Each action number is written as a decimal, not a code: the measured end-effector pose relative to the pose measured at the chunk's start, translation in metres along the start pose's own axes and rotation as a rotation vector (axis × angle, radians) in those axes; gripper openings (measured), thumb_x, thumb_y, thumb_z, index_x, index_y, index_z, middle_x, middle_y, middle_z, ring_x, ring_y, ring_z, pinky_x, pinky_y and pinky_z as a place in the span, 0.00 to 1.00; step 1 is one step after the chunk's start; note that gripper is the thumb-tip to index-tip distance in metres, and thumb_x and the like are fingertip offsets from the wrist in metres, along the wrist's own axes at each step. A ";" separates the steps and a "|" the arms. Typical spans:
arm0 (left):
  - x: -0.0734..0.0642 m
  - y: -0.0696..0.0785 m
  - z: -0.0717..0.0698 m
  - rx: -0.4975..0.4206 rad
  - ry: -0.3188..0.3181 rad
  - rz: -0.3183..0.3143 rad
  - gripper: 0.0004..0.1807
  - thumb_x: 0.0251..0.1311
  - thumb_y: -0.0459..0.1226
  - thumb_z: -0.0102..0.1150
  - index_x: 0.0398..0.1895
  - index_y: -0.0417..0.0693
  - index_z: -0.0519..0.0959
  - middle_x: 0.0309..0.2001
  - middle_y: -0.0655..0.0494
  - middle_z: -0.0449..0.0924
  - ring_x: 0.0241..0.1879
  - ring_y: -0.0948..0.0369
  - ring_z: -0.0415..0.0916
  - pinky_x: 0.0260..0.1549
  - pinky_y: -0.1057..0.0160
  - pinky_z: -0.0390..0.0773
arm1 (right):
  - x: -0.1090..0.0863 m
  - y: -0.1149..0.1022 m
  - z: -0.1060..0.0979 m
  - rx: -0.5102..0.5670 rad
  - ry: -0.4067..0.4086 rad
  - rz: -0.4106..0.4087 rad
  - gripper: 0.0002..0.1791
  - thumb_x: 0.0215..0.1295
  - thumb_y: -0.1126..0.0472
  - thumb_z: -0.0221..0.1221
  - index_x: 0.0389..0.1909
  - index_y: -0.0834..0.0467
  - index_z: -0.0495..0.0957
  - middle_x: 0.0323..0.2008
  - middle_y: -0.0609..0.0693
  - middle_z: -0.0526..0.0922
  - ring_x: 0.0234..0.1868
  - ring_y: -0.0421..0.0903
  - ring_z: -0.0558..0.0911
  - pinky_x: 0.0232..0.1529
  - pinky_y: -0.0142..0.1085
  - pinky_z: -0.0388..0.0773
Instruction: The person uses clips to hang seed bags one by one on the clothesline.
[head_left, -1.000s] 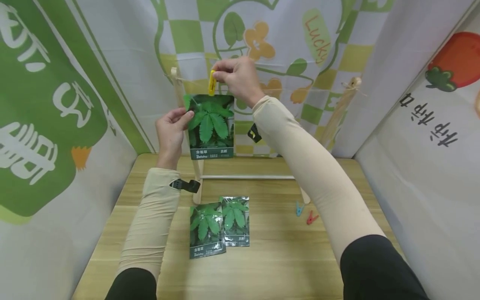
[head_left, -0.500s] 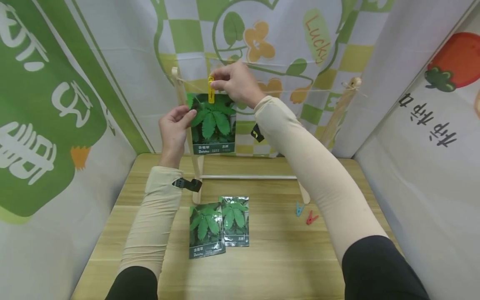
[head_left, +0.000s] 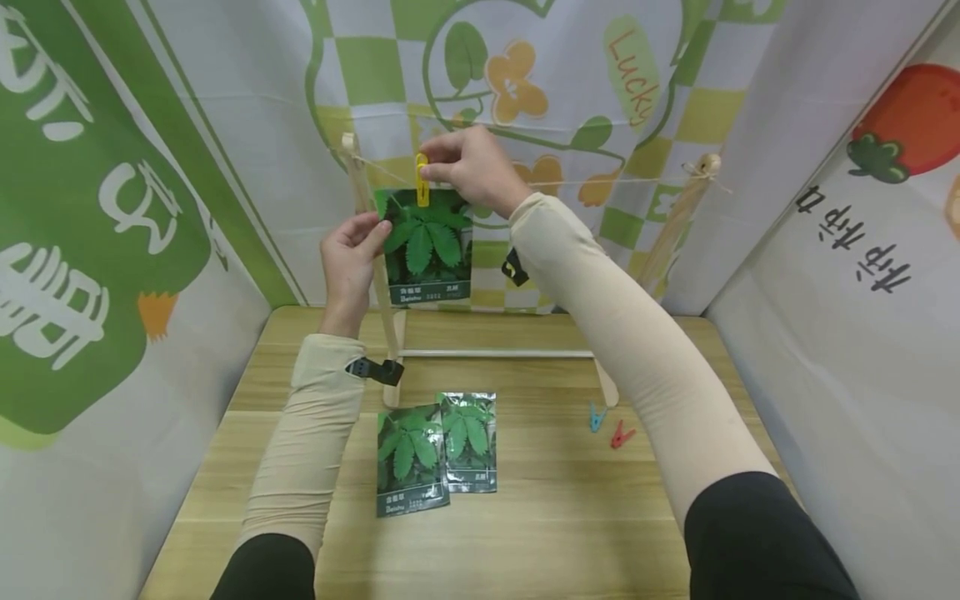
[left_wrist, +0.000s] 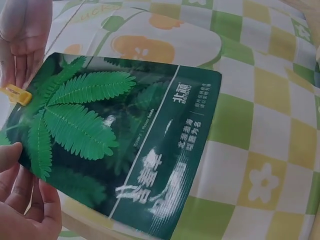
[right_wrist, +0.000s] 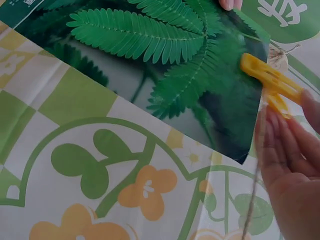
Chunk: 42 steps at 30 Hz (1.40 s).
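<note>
On my remote feed I count two hands [head_left: 348, 267], three seed packets [head_left: 429, 254], one near half past ten, two near half past six, three pegs [head_left: 423, 193], yellow at eleven, blue and red near half past four, and two wooden posts [head_left: 679, 210].

Soft, even light fills the head view, laying a pale sheen over the near part of the tabletop [head_left: 540, 550] and small glints on the two flat packets [head_left: 411, 458], whose fine print blurs. In the left wrist view, white glare breaks up lettering on the held packet [left_wrist: 95, 115], and the checkered cloth [left_wrist: 270, 100] bows with lens distortion. The right wrist view looks dimmer and slightly hazy.
</note>
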<state>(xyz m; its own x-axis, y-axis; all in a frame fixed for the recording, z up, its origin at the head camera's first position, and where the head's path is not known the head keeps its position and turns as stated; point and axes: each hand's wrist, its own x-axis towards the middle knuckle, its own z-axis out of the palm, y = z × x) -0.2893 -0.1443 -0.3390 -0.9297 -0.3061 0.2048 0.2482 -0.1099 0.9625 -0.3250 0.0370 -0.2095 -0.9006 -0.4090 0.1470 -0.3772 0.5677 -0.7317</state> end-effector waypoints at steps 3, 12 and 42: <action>0.000 -0.001 -0.001 0.013 -0.002 -0.012 0.08 0.59 0.36 0.67 0.40 0.46 0.83 0.32 0.66 0.82 0.35 0.68 0.77 0.37 0.73 0.77 | -0.001 0.000 0.000 0.023 0.025 -0.020 0.19 0.68 0.60 0.59 0.58 0.59 0.78 0.55 0.53 0.83 0.54 0.42 0.80 0.54 0.29 0.77; 0.000 -0.002 -0.001 0.011 -0.002 0.006 0.05 0.59 0.36 0.66 0.38 0.49 0.83 0.31 0.67 0.82 0.34 0.69 0.77 0.36 0.73 0.77 | -0.002 -0.005 0.000 -0.037 0.042 -0.055 0.17 0.68 0.62 0.58 0.57 0.59 0.79 0.54 0.53 0.84 0.52 0.41 0.81 0.53 0.28 0.77; -0.003 -0.008 0.001 0.102 -0.007 0.018 0.11 0.62 0.36 0.64 0.45 0.41 0.81 0.33 0.70 0.80 0.37 0.70 0.77 0.40 0.73 0.76 | -0.002 0.006 0.008 -0.016 -0.015 0.002 0.24 0.69 0.58 0.59 0.65 0.57 0.72 0.61 0.52 0.79 0.59 0.43 0.78 0.58 0.30 0.76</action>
<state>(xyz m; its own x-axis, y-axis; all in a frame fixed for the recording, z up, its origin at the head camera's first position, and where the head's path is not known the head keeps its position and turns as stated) -0.2885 -0.1412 -0.3471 -0.9273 -0.3009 0.2227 0.2358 -0.0071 0.9718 -0.3239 0.0356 -0.2197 -0.8979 -0.4190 0.1354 -0.3793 0.5799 -0.7210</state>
